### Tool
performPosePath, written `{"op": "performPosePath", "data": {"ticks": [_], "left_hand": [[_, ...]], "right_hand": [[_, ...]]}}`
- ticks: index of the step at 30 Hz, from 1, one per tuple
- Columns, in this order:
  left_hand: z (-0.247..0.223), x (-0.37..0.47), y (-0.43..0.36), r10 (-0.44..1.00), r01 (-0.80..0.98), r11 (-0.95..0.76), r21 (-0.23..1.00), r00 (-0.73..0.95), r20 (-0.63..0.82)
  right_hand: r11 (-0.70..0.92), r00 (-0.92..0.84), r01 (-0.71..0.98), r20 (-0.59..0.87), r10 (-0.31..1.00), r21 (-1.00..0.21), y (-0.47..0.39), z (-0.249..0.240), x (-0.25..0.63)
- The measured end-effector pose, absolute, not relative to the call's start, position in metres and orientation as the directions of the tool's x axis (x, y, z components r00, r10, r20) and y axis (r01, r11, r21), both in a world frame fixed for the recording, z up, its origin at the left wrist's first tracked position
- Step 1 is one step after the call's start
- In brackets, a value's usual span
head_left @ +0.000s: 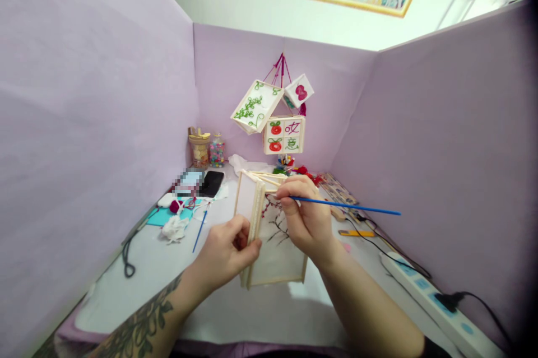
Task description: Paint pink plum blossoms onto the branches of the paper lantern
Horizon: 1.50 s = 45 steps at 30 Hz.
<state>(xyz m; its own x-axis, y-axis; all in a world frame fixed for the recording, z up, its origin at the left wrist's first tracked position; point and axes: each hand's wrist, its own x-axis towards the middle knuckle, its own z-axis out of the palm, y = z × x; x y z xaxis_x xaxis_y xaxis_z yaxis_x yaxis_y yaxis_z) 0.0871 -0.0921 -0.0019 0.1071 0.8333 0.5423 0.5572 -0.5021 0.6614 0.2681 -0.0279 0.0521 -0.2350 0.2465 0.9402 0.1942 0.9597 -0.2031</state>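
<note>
A box-shaped frame of pale wooden strips with white panels [275,265] stands tilted in the middle of the table. Dark branches with small red blossoms are painted on its front panel. My left hand [229,246] grips the frame's near left edge between thumb and fingers. In a pinch, my right hand [306,215] holds a thin blue paintbrush [348,205] near the upper part of the painted panel. The brush handle points right; its tip is at the panel's top, partly hidden by my fingers.
Decorated lanterns [283,135] hang at the back. On the left are a phone [211,184], another blue brush [200,231], crumpled tissue [174,228] and a bead jar [217,152]. To the right lie a yellow cutter [356,233], cables and a power strip [437,302].
</note>
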Motion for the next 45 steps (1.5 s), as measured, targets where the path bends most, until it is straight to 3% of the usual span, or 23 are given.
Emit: {"op": "performPosePath", "data": {"ticks": [12,19,23,32,45], "left_hand": [[-0.002,0.087,-0.091,0.840,0.552,-0.493,0.672,0.103,0.532],[-0.001,0.088,-0.092,0.852,0.551,-0.465,0.693,0.067,0.519],[-0.001,0.090,-0.092,0.867,0.537,-0.436,0.722,0.035,0.497],[-0.005,0.090,-0.091,0.873,0.521,-0.420,0.743,0.009,0.487],[-0.003,0.091,-0.092,0.874,0.527,-0.417,0.741,0.008,0.486]], "right_hand": [[0.968,-0.230,0.171,0.947,0.223,-0.186,-0.028,0.051,0.269],[0.982,0.056,0.099,0.986,0.156,-0.161,-0.033,0.045,0.274],[0.972,-0.001,0.110,0.977,0.211,-0.210,-0.036,0.034,0.273],[0.953,0.004,0.241,0.982,0.190,-0.185,-0.044,0.010,0.255],[0.958,0.005,0.217,0.981,0.192,-0.188,-0.039,0.008,0.251]]}}
